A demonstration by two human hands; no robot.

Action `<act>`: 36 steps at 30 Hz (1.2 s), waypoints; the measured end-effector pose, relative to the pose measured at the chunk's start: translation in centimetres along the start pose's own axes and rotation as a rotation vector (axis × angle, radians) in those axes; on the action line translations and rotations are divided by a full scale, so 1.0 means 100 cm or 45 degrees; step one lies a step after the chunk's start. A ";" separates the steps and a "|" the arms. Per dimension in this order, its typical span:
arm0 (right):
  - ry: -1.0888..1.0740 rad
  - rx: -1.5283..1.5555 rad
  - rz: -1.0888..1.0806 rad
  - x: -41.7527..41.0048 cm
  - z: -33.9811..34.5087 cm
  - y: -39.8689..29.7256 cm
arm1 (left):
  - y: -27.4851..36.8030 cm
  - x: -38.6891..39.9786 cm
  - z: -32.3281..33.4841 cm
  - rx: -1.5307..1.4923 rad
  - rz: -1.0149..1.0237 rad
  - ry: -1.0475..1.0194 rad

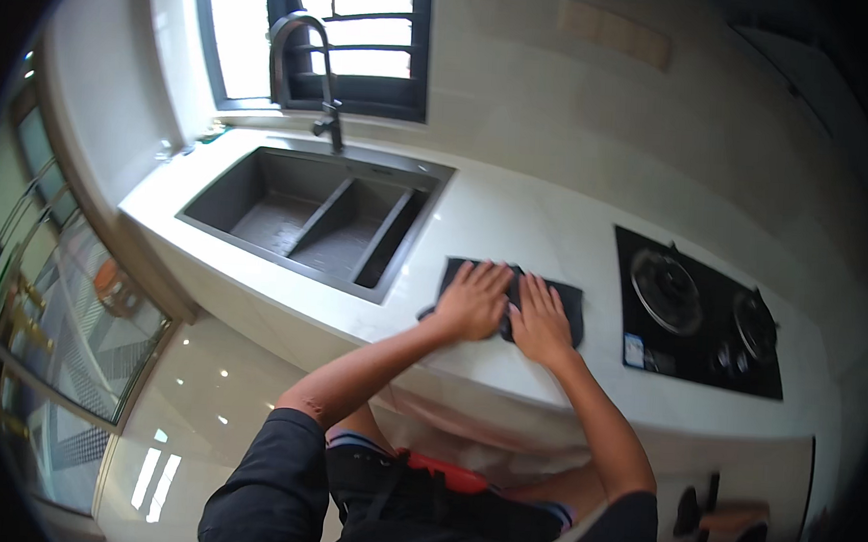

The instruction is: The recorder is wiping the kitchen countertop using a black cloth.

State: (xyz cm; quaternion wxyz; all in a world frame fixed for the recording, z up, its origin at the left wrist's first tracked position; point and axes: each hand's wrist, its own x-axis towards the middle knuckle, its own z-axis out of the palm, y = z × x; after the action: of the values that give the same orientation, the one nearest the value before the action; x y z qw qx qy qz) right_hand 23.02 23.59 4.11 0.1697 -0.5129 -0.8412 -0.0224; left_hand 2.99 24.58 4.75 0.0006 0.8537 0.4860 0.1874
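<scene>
A dark cloth (566, 300) lies spread on the white countertop (511, 201), between the sink and the gas hob. My left hand (475, 300) rests flat on the cloth's left part, palm down. Beside it, my right hand (542, 317) presses flat on the right part, its fingers pointing away from me. The two hands are close together, and the cloth's edges show around them. Neither hand grips the cloth visibly; the palms hide its middle.
A grey double-bowl sink (298, 264) with a dark gooseneck faucet (331, 122) is set into the counter on the left, below a window (362, 98). To the right is a black two-burner gas hob (639, 355). A glass door (70, 325) stands far left.
</scene>
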 end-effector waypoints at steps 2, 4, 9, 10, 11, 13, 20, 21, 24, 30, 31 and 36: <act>-0.054 0.012 0.020 -0.005 -0.004 0.003 | 0.004 0.001 0.004 -0.002 0.048 0.012; -0.068 0.009 0.008 -0.001 -0.006 0.003 | 0.003 -0.001 0.007 -0.014 0.061 0.013; -0.161 0.026 0.013 0.040 0.001 0.022 | -0.015 0.029 0.016 0.007 0.006 0.037; -0.171 0.025 0.040 0.053 0.003 0.024 | -0.024 0.042 0.019 0.024 -0.006 0.029; -0.156 0.016 0.031 0.066 0.007 0.026 | -0.033 0.053 0.022 0.032 -0.004 0.047; -0.205 -0.019 0.137 0.094 0.019 0.041 | -0.050 0.084 0.034 -0.016 -0.035 -0.004; -0.104 -0.031 0.245 0.157 0.038 0.082 | -0.069 0.155 0.050 -0.018 -0.183 0.074; -0.104 -0.010 0.211 0.153 0.039 0.080 | -0.072 0.150 0.053 -0.006 -0.165 0.108; -0.115 0.000 0.175 0.115 0.026 0.077 | -0.057 0.128 0.049 0.030 0.013 0.072; -0.240 0.051 -0.037 0.007 -0.007 0.026 | -0.021 0.011 0.004 -0.033 0.094 -0.158; -0.273 0.075 -0.062 0.007 -0.009 0.022 | -0.023 0.009 -0.004 -0.073 0.086 -0.221; -0.072 0.014 0.046 0.099 0.020 0.064 | -0.048 0.102 0.030 -0.025 -0.021 0.008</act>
State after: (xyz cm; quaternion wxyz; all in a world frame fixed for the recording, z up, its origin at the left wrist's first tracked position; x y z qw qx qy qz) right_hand 23.92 35.54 4.41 0.1490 -0.5274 -0.8365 0.0000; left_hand 4.61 36.17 4.39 0.0089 0.8490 0.4911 0.1946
